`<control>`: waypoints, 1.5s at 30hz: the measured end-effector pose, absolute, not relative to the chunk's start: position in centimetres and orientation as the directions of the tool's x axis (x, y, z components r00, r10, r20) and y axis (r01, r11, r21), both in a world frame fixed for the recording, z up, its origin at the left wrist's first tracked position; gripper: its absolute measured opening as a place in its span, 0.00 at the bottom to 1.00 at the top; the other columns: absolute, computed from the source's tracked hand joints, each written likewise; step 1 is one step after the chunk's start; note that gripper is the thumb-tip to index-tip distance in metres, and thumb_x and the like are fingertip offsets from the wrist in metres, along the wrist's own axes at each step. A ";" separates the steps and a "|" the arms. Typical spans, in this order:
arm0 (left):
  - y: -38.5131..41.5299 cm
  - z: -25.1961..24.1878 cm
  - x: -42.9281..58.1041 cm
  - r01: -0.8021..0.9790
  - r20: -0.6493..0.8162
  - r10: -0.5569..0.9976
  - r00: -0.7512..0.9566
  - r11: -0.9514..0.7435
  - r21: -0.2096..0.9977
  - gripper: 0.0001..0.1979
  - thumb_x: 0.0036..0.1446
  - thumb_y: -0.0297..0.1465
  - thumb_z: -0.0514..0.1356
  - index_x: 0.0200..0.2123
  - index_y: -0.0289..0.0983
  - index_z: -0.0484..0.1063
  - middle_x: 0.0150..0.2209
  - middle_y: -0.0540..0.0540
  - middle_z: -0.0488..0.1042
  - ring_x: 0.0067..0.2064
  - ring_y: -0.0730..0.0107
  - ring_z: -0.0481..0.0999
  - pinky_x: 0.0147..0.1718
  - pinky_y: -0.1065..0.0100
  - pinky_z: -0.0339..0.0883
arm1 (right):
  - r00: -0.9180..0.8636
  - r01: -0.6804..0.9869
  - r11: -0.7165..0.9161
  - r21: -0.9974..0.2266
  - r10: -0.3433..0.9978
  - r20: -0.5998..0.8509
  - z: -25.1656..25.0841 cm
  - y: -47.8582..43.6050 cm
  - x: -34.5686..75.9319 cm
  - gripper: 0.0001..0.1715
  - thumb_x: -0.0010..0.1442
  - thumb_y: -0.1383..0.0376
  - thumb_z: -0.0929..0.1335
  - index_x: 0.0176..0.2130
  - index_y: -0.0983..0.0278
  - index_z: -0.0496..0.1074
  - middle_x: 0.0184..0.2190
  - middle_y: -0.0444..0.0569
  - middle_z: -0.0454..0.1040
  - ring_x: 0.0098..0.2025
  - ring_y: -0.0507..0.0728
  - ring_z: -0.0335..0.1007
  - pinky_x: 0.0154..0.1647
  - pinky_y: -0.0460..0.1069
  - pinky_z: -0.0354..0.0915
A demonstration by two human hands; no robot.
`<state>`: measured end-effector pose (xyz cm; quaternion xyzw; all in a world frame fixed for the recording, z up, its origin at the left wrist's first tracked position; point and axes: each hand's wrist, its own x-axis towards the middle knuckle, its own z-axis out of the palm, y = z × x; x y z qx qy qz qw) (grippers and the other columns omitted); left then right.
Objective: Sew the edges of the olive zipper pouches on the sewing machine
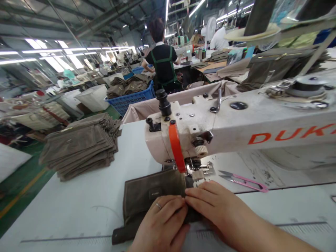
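Note:
A dark olive fabric piece (141, 189) with a small dark label (155, 193) lies on the sewing table, its upper right edge beside the presser foot of the sewing machine (183, 140). My left hand (164, 222), a ring on one finger, is closed on the near right part of the fabric piece with curled fingers. Close against it, my right hand (217, 204) pinches the right edge of the same fabric, its thumb mostly hidden. Fingertips of both hands nearly meet just in front of the needle area. A narrow fabric strip (122, 234) sticks out at lower left.
Pink-handled thread snips (249, 180) lie right of the needle. A stack of folded olive fabric pieces (84, 143) sits at the table's left edge. Behind it stands a blue basket (131, 99) of similar pieces. A person (162, 59) works beyond. A ruler scale (68, 240) marks the near edge.

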<state>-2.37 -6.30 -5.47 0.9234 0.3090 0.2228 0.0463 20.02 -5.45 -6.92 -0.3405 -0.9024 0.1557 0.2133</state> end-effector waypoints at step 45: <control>-1.1 -6.2 -2.0 0.519 0.454 0.636 0.624 -0.772 0.366 0.08 0.64 0.27 0.56 0.43 0.37 0.74 0.42 0.48 0.78 0.43 0.67 0.76 0.46 0.64 0.72 | -0.500 0.572 0.669 -0.474 0.743 0.445 -7.0 -2.7 18.9 0.11 0.63 0.71 0.63 0.43 0.61 0.72 0.38 0.48 0.75 0.39 0.57 0.69 0.39 0.52 0.67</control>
